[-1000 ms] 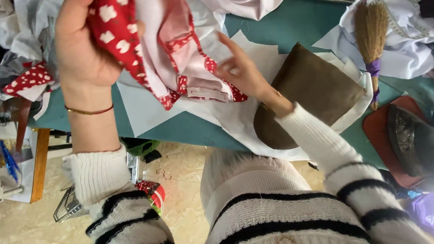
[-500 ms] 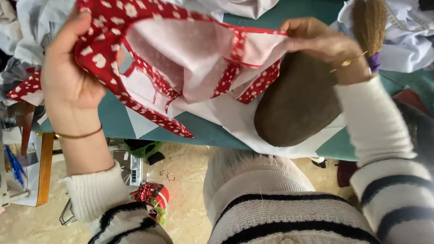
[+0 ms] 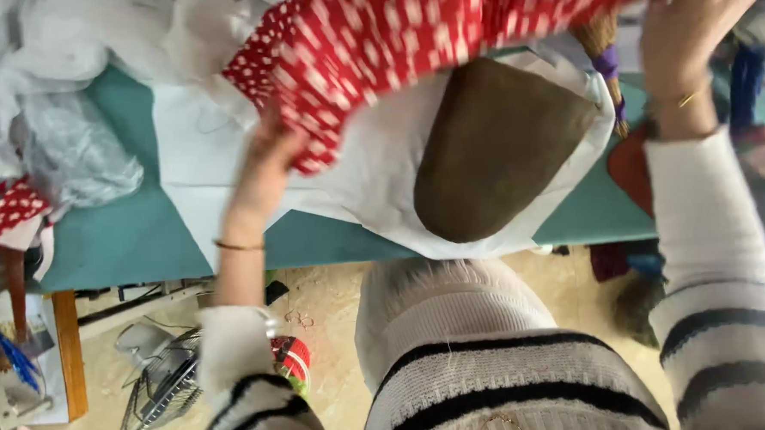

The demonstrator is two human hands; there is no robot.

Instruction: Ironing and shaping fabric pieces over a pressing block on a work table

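Red patterned cloth (image 3: 444, 40) stretched over my worktable (image 3: 118, 252)
My left hand (image 3: 264, 160) and right hand (image 3: 701, 20) each grip an edge; the brown pressing pad (image 3: 500, 150) lies uncovered

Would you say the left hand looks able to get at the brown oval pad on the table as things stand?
Probably not right away: the left hand is gripping the red spotted fabric, which partly hangs over the brown oval pad. The pad lies close, so once the hand lets go, the way looks free.

We cannot see the fingers of our right hand (image 3: 701, 20), blurred and cut by the top edge; the red spotted cloth (image 3: 410, 50) hides the broom (image 3: 603, 46) and runs off-frame.
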